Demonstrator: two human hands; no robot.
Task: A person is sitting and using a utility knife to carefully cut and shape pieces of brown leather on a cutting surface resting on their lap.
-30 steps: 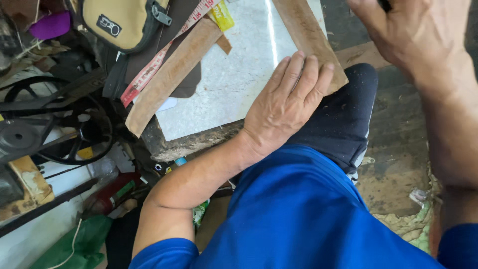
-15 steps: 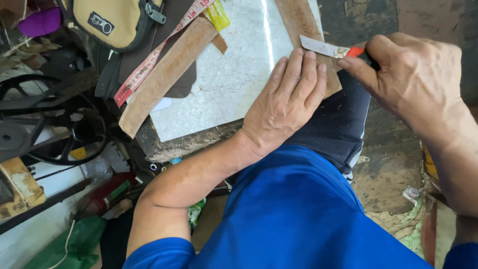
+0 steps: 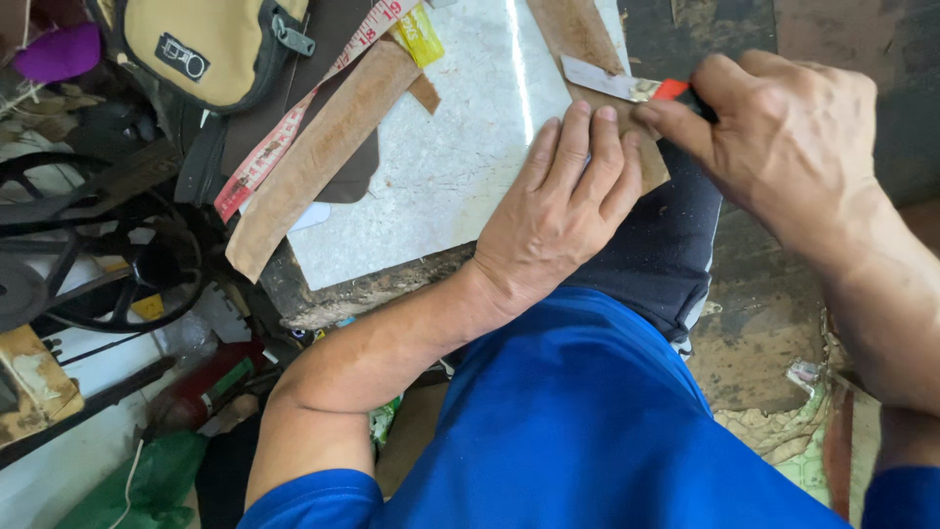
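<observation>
My left hand (image 3: 560, 206) lies flat, fingers together, pressing a brown leather strip (image 3: 578, 39) onto a pale marble tile (image 3: 441, 167) that rests on my lap. My right hand (image 3: 783, 137) grips a utility knife with a red handle and a bare metal blade (image 3: 602, 78). The blade lies across the strip just beyond my left fingertips. The strip's near end is hidden under my left hand.
A second brown leather strip (image 3: 313, 157) and a red and yellow measuring tape (image 3: 294, 127) lie along the tile's left edge. A tan pouch (image 3: 211, 44) sits at the top left. A black treadle wheel (image 3: 59, 245) and clutter fill the left side.
My right hand has come down from the upper right holding the knife, and the blade now rests on the strip. My left hand has stayed pressed on the strip.
</observation>
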